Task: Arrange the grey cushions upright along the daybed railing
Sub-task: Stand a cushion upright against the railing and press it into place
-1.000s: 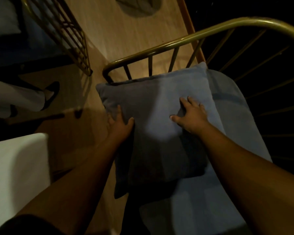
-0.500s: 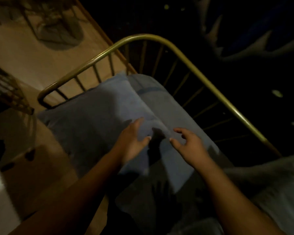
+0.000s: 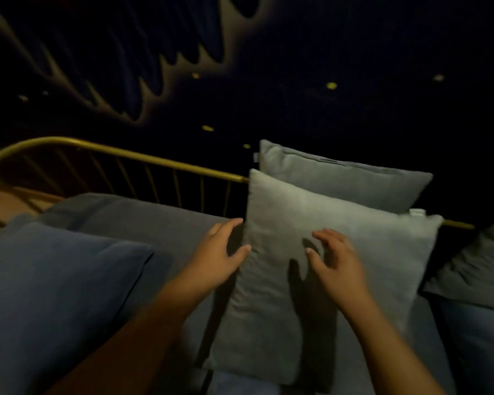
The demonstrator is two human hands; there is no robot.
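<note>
A light grey cushion lies tilted on the daybed mattress, its top leaning towards the brass railing. A second grey cushion stands behind it against the railing. My left hand hovers open at the front cushion's left edge, fingers spread. Just above that cushion's face, my right hand is open with curled fingers and casts a shadow on it. Neither hand grips anything.
A blue cushion lies at the left end of the daybed. Another dark grey cushion sits at the right edge. Behind the railing hangs a dark wall with pale jagged shapes and small yellow dots. Wooden floor shows at far left.
The view has swung right from the blue cushion at the rail's end to the grey cushions. Both hands have left the blue cushion and now hover at the front grey cushion.
</note>
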